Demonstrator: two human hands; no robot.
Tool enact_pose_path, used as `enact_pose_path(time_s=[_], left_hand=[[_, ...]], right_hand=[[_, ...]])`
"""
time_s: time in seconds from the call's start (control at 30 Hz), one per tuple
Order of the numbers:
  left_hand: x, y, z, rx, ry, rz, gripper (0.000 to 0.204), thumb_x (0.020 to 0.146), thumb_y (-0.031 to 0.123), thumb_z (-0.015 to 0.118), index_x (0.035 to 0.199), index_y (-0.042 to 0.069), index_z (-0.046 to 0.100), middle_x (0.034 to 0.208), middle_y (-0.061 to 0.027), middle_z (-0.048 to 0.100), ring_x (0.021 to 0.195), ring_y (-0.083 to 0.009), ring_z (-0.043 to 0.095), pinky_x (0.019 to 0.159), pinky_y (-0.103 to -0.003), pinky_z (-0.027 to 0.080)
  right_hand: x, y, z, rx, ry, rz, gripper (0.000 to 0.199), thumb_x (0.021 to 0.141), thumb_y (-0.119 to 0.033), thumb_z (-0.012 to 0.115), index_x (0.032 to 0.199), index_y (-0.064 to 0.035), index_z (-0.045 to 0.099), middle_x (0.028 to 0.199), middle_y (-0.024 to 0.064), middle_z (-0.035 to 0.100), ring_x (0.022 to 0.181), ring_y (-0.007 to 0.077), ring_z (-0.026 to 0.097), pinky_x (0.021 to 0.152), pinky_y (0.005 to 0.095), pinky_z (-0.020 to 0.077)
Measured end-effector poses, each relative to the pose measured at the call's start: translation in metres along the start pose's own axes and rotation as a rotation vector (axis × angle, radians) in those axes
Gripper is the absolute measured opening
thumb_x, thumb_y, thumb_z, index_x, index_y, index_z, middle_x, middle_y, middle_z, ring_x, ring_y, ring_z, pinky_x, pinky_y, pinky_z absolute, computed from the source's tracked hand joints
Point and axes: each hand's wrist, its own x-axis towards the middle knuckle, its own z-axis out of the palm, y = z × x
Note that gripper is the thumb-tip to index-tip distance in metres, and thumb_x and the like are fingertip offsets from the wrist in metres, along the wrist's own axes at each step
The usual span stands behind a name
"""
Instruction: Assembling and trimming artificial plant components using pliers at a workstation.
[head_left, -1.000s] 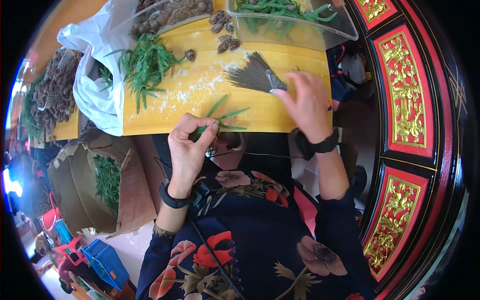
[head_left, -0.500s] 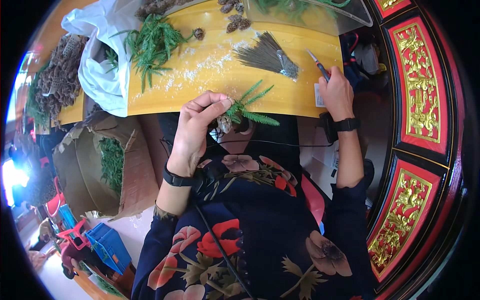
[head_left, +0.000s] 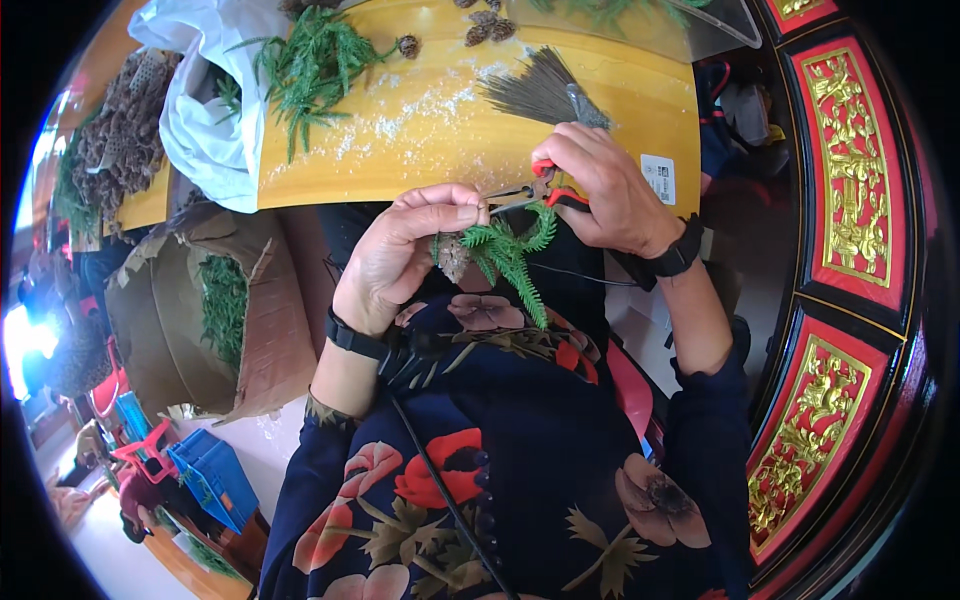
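My left hand is closed, pinching a small green artificial pine sprig by its stem end. A pale brown pine cone hangs beneath those fingers, beside the sprig. My right hand grips long-nosed pliers with red handles. Their slim jaws reach left, level with the left fingertips and just above the sprig; whether they bite on the stem is too small to tell. Both hands are over the table's near edge, in front of my lap.
The yellow table bears a bundle of dark wires, green sprigs, small cones and white flecks. A white bag and piled brown cones lie left. Below stands a cardboard box holding greenery. Red-gold carved panels border the right.
My right hand has come from the table's right edge to the left hand, bringing the pliers. The sprig has tipped downward. A white label on the table's right is now more exposed.
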Motion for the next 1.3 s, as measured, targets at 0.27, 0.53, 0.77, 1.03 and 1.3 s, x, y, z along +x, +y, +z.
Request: enact_pose_path(time_s=[0.27,0.53,0.77,1.03,1.3], left_hand=[[0.0,0.003,-0.009,-0.22,-0.201,-0.039,0.015,0.084,0.006,0.061,0.095,-0.003,0.064,0.09,-0.0071,0.065,0.087,-0.0135,0.059,0.084,-0.025,0.042],[0.004,-0.007,-0.014,-0.222,-0.227,-0.073,0.019,0.083,0.011,0.062,0.095,-0.004,0.064,0.09,-0.0077,0.064,0.087,-0.0147,0.058,0.086,-0.025,0.04],[0.005,-0.006,-0.009,-0.327,-0.257,-0.147,0.021,0.083,0.009,0.063,0.097,-0.005,0.063,0.092,-0.0098,0.065,0.086,-0.0154,0.059,0.084,-0.026,0.043],[-0.001,0.004,0.01,0.218,0.183,0.168,0.01,0.082,0.003,0.065,0.09,-0.001,0.067,0.084,-0.0047,0.065,0.082,-0.0094,0.058,0.078,-0.023,0.044],[0.0,-0.001,0.017,0.623,0.393,0.301,0.006,0.083,0.003,0.064,0.088,0.0,0.067,0.085,-0.0039,0.066,0.085,-0.0083,0.058,0.08,-0.022,0.043]], right_hand=[[0.011,0.004,0.005,-0.022,-0.011,-0.083,0.035,0.064,-0.002,0.062,0.098,-0.0047,0.051,0.09,0.0133,0.051,0.092,0.0351,0.051,0.079,0.0404,0.0408],[0.015,0.004,0.005,-0.01,-0.024,-0.1,0.039,0.06,-0.001,0.062,0.097,-0.0052,0.052,0.09,0.0123,0.051,0.091,0.0342,0.052,0.078,0.0397,0.0409],[0.02,0.006,0.0,0.005,-0.082,-0.133,0.033,0.064,-0.008,0.068,0.093,-0.0057,0.055,0.088,0.0107,0.055,0.089,0.0317,0.055,0.075,0.0382,0.0425],[0.008,-0.005,0.002,0.117,-0.174,0.139,0.019,0.069,-0.007,0.062,0.087,-0.0015,0.055,0.076,0.0146,0.056,0.073,0.0378,0.056,0.064,0.0397,0.045],[0.0,-0.01,0.004,0.074,-0.191,0.317,0.025,0.071,-0.007,0.062,0.094,-0.0013,0.055,0.081,0.0159,0.056,0.076,0.0372,0.057,0.064,0.0388,0.0456]])
